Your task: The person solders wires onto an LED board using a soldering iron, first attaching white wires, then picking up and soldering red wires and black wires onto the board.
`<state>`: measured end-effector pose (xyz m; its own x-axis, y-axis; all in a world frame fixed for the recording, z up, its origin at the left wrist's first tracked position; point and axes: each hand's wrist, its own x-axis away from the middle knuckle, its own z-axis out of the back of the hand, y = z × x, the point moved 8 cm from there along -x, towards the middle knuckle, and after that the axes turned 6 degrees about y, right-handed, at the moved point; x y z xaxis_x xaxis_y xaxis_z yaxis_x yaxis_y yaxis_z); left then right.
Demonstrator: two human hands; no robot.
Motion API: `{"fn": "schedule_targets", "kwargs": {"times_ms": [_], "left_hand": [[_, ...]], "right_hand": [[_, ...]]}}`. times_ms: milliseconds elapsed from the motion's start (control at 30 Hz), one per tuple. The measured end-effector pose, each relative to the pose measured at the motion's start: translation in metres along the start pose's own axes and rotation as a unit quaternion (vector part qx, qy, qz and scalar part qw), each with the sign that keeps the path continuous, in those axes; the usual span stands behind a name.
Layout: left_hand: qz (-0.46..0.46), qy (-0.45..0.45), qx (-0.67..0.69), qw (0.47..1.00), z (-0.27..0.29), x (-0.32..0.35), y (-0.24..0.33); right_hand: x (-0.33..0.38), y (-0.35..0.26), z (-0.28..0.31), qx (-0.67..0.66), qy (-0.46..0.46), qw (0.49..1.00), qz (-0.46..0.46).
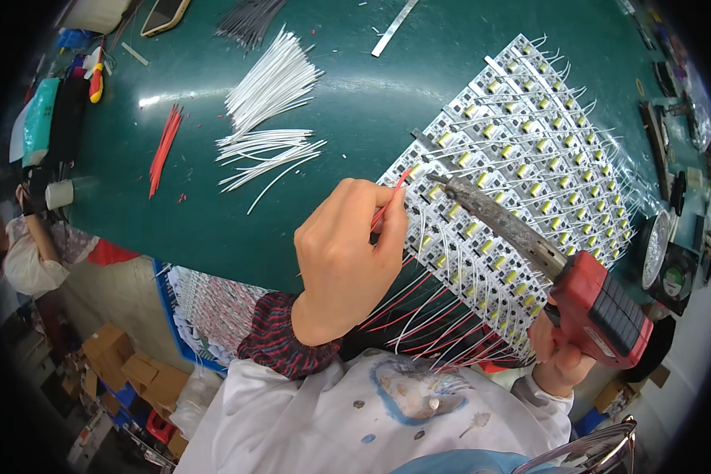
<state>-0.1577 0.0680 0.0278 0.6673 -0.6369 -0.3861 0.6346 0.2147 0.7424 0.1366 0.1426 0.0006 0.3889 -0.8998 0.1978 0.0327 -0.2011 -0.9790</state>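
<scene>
My left hand (pixel 347 245) pinches a thin red wire (pixel 403 178), whose far end meets the left edge of a white circuit board panel (pixel 540 145). More red wire runs down inside the fingers. Rows of small yellow parts cover the panel, and white wires stand off many of them. Along its near edge, red and white wires (pixel 419 316) hang toward my lap. My right hand (pixel 565 363) is closed around the red handle of a soldering iron (pixel 596 304). The iron's dark tip points at the panel, just right of the red wire's end.
White wires (pixel 272 83), a smaller white pile (pixel 268 150), red wires (pixel 164 150) and dark wires (pixel 249 17) lie on the green table (pixel 197 229). A phone (pixel 164 16) and screwdriver (pixel 96 83) are far left. A blue basket (pixel 183 336) is below the edge. Another person (pixel 35 249) is left.
</scene>
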Motion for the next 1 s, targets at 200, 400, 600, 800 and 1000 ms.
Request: {"fn": "schedule_targets", "kwargs": {"times_ms": [200,400,600,800,1000], "left_hand": [[-0.074,0.124,-0.041,0.989,0.064,-0.008,-0.006],[-0.014,0.173,-0.301,0.938,0.15,-0.066,-0.106],[-0.15,0.106,-0.421,0.888,0.136,-0.089,-0.086],[-0.269,-0.024,-0.354,0.895,0.037,-0.179,-0.074],[-0.104,-0.104,-0.28,0.949,0.015,-0.219,-0.112]], "right_hand": [[0.001,-0.033,-0.02,0.033,0.038,0.995,0.086],[-0.013,-0.045,-0.018,-0.065,-0.086,0.99,0.092],[-0.005,-0.02,0.023,-0.093,-0.059,0.987,0.121],[0.003,-0.028,0.015,-0.088,-0.044,0.987,0.129],[0.013,-0.026,0.021,-0.048,-0.012,0.985,0.167]]}}
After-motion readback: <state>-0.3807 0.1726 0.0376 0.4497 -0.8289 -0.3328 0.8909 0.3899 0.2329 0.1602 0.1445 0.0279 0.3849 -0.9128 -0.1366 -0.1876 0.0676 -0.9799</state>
